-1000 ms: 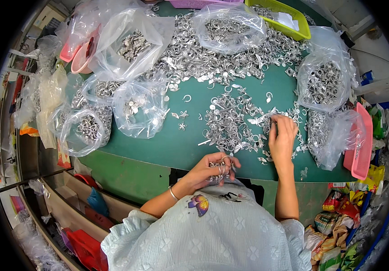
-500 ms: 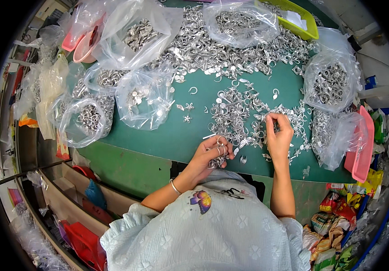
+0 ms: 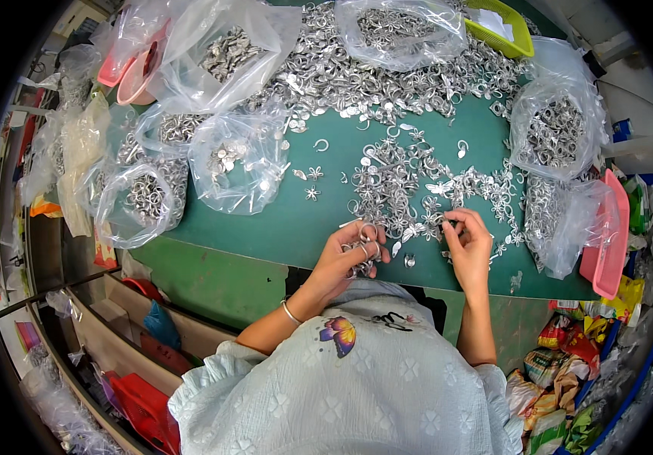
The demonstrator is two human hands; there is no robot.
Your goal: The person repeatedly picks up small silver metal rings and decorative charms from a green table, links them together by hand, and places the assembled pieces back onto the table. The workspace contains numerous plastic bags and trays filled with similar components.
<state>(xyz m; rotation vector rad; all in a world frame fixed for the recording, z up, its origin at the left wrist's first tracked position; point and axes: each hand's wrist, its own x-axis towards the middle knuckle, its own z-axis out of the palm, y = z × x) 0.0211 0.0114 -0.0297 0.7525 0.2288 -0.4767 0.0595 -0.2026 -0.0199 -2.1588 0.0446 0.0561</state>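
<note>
My left hand (image 3: 340, 258), at the near edge of the green table (image 3: 266, 227), is curled around several silver metal rings (image 3: 360, 252). Over the right part of the near pile of silver pieces (image 3: 387, 189), my right hand (image 3: 468, 250) has its thumb and fingertips together. Whatever is between those fingertips is too small to make out. The pile mixes ring bands and flower-shaped pieces. A single silver piece (image 3: 409, 261) lies between my hands, and a few flower-shaped pieces (image 3: 312, 194) lie apart on the left.
A larger heap of silver pieces (image 3: 326, 72) spreads along the far side. Clear plastic bags of pieces stand left (image 3: 239, 178), back (image 3: 402, 34) and right (image 3: 550, 144). A yellow-green basket (image 3: 522, 34) sits far right, a pink tray (image 3: 607, 243) at the right edge.
My right hand has come nearer and lower, from the pile's upper right toward its near edge. My left hand has turned slightly, still around the rings.
</note>
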